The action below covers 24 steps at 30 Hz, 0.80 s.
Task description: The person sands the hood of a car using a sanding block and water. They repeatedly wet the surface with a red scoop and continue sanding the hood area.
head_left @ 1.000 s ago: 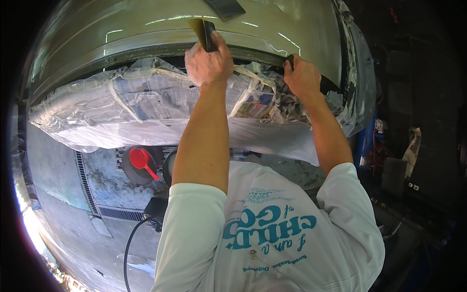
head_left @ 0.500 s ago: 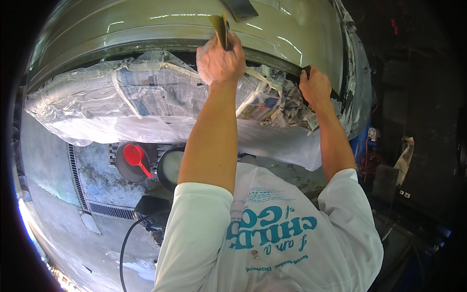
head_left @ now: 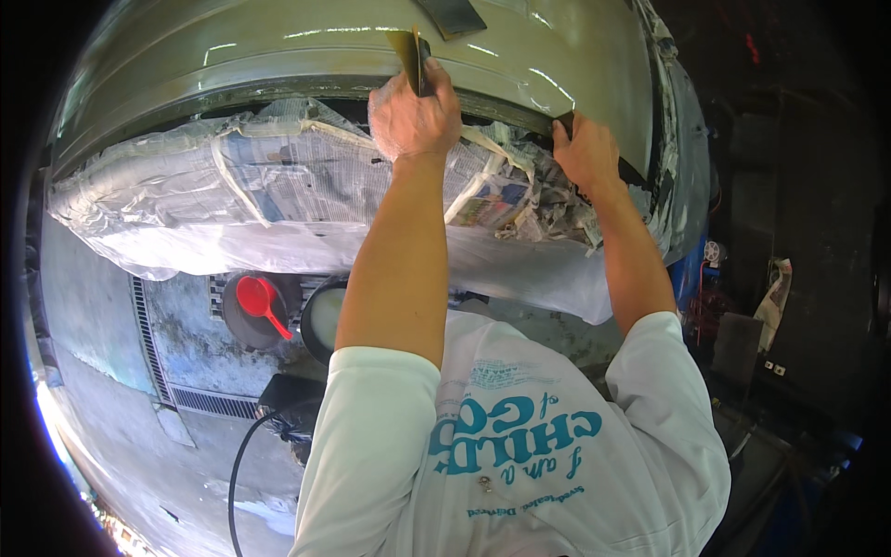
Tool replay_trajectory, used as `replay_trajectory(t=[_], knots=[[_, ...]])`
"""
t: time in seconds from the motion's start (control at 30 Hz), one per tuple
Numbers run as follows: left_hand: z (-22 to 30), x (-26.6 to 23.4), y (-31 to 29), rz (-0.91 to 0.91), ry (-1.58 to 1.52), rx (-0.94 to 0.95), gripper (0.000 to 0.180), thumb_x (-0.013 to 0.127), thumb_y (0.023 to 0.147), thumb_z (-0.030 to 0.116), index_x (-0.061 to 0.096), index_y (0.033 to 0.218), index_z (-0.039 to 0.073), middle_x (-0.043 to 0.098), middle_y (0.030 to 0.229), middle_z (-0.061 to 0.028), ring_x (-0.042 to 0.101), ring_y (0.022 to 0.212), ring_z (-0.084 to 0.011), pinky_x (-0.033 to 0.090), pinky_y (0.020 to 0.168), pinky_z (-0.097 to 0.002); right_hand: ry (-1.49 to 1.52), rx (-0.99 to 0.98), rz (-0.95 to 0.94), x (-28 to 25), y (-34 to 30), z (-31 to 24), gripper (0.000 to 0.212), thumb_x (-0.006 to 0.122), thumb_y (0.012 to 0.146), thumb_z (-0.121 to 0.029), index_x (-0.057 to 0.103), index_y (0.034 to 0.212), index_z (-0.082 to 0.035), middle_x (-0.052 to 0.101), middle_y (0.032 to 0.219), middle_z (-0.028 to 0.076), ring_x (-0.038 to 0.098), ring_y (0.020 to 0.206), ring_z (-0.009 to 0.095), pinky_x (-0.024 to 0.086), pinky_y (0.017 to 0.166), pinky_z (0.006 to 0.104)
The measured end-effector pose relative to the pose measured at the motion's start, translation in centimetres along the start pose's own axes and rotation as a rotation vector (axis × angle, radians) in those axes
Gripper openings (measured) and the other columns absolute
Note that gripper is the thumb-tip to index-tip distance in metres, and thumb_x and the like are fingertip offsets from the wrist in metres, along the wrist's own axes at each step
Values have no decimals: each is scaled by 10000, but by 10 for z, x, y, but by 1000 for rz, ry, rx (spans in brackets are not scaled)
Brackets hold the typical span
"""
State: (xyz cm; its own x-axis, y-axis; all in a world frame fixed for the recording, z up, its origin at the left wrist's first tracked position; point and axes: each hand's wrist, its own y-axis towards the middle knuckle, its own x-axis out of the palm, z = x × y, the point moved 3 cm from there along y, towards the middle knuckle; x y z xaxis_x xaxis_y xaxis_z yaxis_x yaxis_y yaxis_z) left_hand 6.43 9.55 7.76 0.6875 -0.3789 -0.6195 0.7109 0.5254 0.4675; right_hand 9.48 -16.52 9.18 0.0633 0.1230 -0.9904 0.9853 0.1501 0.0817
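Observation:
My left hand (head_left: 414,116), with whitish suds on its back, is closed round a folded sheet of sandpaper (head_left: 406,54), yellowish on one face and dark on the other. It rests at the lower edge of a wet, glossy olive-beige vehicle panel (head_left: 278,60). Farther right along that edge, my right hand (head_left: 591,153) pinches a small dark piece of sandpaper (head_left: 564,120) against the panel. Much of that piece is hidden by the fingers. Above my left hand, a dark, flat sheet (head_left: 453,17) lies on the panel.
Taped newspaper (head_left: 316,172) and clear plastic sheeting (head_left: 278,246) cover the area below the panel edge. On the floor stand a dark basin (head_left: 243,327) with a red dipper (head_left: 255,297) and a bucket of cloudy water (head_left: 325,316). A black hose (head_left: 234,473) curves near a floor grate (head_left: 209,401).
My right hand has slid left along the panel edge with its dark sandpaper. My left hand has shifted slightly left, still holding the folded sheet.

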Motion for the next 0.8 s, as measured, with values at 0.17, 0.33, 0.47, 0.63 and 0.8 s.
replay_trajectory(t=[0.17, 0.33, 0.47, 0.63, 0.8], knots=[[0, 0, 4, -100, -131, -79, 321, 479, 1054, 327, 692, 1034, 88, 741, 842, -181, 702, 777, -421, 544, 783, -520, -24, 109, 11, -13, -6, 18, 340, 661, 988, -331, 697, 1018, 5, 732, 872, 273, 710, 899, 497, 553, 825, 567], [-1, 2, 2, -92, -135, -59, 349, 443, 1071, 331, 694, 1040, 91, 745, 858, -193, 700, 805, -449, 545, 787, -544, 38, -37, -39, -12, -2, -5, 339, 653, 991, -328, 692, 1016, 7, 730, 896, 282, 710, 903, 495, 556, 834, 570], [1, 0, 5, -94, -124, -78, 351, 455, 1067, 337, 694, 1043, 82, 746, 858, -197, 698, 803, -454, 545, 785, -547, -10, 46, -77, -3, 1, -4, 336, 654, 987, -322, 690, 1009, 11, 731, 906, 285, 705, 896, 504, 556, 835, 566], [1, -1, 2, -84, -130, -62, 352, 470, 1060, 348, 693, 1045, 76, 747, 853, -199, 700, 818, -453, 543, 794, -553, -76, 139, -7, -6, -7, 16, 340, 645, 991, -330, 701, 1032, 3, 732, 920, 290, 703, 910, 510, 550, 843, 573], [0, 0, 5, -81, -137, -55, 345, 474, 1058, 346, 689, 1029, 78, 744, 849, -200, 697, 825, -459, 538, 793, -563, 95, 122, 71, -19, -17, 32, 335, 637, 992, -326, 702, 1030, 1, 728, 931, 300, 702, 925, 508, 539, 842, 575]])
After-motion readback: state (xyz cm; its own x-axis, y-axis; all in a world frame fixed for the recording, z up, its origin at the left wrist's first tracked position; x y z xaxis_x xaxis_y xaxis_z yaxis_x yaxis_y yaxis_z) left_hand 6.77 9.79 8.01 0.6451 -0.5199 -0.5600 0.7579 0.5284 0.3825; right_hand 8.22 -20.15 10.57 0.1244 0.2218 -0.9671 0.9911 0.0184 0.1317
